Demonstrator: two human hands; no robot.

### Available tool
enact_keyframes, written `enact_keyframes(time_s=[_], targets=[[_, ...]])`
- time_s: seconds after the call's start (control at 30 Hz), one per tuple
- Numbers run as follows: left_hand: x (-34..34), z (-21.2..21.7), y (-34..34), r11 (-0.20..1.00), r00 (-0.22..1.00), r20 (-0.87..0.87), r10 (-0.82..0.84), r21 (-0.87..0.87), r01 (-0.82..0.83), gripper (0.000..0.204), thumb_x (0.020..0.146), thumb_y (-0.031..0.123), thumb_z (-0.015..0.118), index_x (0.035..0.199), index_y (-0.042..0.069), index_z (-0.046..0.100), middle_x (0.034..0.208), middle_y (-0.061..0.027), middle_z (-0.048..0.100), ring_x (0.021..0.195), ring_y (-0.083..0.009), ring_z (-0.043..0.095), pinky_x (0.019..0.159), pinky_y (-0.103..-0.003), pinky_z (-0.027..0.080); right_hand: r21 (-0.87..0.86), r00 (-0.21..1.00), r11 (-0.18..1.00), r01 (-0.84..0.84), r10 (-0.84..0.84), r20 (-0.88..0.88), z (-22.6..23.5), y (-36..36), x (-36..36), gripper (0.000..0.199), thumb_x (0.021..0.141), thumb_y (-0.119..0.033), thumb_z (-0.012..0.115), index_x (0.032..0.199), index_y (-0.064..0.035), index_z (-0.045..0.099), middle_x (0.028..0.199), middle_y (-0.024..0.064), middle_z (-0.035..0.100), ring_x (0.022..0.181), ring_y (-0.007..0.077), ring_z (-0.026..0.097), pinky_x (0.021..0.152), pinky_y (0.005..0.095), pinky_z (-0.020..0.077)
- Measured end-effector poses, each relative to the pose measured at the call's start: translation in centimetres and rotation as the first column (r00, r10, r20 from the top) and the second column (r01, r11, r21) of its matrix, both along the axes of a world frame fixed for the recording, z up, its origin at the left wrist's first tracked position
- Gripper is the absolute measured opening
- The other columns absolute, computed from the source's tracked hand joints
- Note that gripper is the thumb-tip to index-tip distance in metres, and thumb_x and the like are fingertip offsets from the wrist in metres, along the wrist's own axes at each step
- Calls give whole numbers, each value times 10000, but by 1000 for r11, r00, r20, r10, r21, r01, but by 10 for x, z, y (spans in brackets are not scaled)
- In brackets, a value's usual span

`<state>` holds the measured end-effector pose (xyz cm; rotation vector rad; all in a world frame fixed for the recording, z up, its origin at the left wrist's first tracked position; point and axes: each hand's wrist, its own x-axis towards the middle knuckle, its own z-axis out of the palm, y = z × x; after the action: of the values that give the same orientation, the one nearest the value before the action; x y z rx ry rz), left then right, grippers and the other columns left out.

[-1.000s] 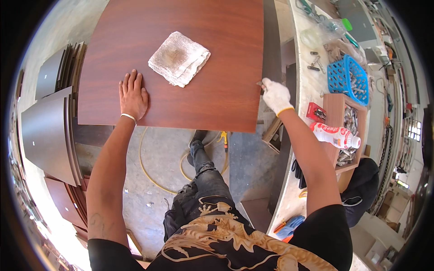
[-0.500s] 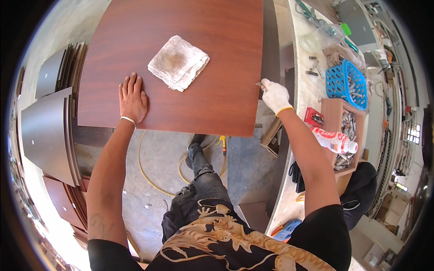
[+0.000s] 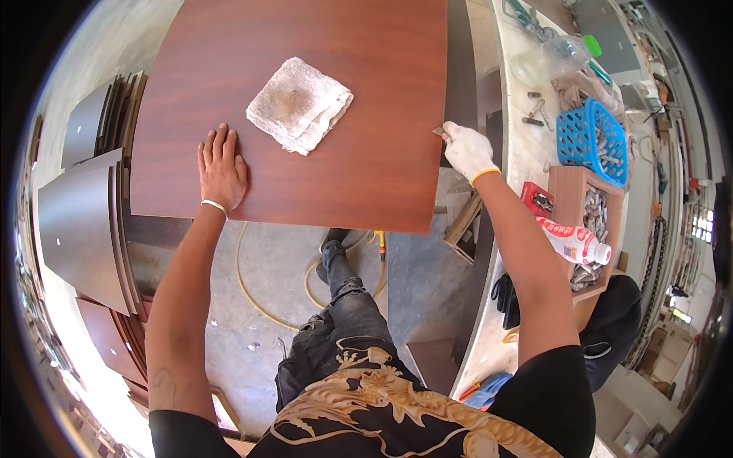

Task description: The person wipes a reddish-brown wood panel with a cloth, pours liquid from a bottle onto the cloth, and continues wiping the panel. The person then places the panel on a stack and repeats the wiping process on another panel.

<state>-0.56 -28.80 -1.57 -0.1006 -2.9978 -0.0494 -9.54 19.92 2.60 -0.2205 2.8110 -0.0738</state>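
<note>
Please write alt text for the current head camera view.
A gloved right hand holds a small pointed tool at the right edge of a brown panel, while the bare left hand rests on the panel. A folded cloth lies there too; a bench stands at right.

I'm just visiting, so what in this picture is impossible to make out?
- Head view: most of the tool, hidden by the gloved right hand; only a tip shows.
- Head view: the far end of the board, cut off by the top edge.
- Head view: the patch of board under the cloth, covered by it.
- Head view: what each part in the box is, too small and partly behind the bottle.
</note>
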Motion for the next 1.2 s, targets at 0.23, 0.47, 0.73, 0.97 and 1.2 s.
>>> enact_keyframes(time_s=[0.23, 0.47, 0.73, 0.97, 1.2], targets=[[0, -1, 0, 1000, 1000, -17, -1, 11, 2, 567, 989, 197, 464, 1533, 44, 415, 1652, -132, 337, 1533, -371, 275, 1274, -542, 177, 13, 998, 998, -63, 62, 13, -11, 5, 39, 174, 977, -208, 525, 1053, -121, 656, 922, 158, 750, 910, 379, 723, 762, 519, 552], [-2, -3, 2, 1000, 1000, -25, 2, 1, -2, 564, 993, 200, 460, 1534, 48, 419, 1652, -129, 340, 1536, -364, 275, 1273, -535, 184, 37, 990, 991, -130, 128, 61, -14, 11, 82, 174, 978, -220, 528, 1078, -131, 640, 886, 153, 746, 848, 364, 731, 715, 509, 554], [1, -1, 0, 999, 1000, -12, 24, -28, -25, 561, 1000, 198, 444, 1543, 60, 410, 1654, -122, 340, 1538, -359, 274, 1274, -513, 193, 120, 963, 981, -152, 120, 241, 1, -2, 131, 181, 950, -168, 525, 1074, -146, 654, 925, 146, 761, 913, 337, 748, 762, 475, 566], [1, 0, 1, 999, 1000, -3, 27, -19, -27, 557, 1007, 217, 435, 1542, 66, 409, 1656, -124, 336, 1539, -356, 271, 1275, -517, 186, 47, 995, 997, -62, 58, 79, -4, 0, 106, 181, 980, -195, 528, 1079, -114, 655, 890, 155, 746, 855, 363, 733, 744, 479, 567], [2, -3, -4, 999, 1000, -1, 20, -47, -20, 557, 1011, 217, 434, 1547, 70, 404, 1658, -125, 333, 1538, -360, 273, 1273, -523, 189, -5, 995, 997, -75, 75, 70, -12, 2, 115, 174, 939, -163, 548, 1071, -125, 656, 908, 157, 748, 901, 373, 725, 774, 494, 550]])
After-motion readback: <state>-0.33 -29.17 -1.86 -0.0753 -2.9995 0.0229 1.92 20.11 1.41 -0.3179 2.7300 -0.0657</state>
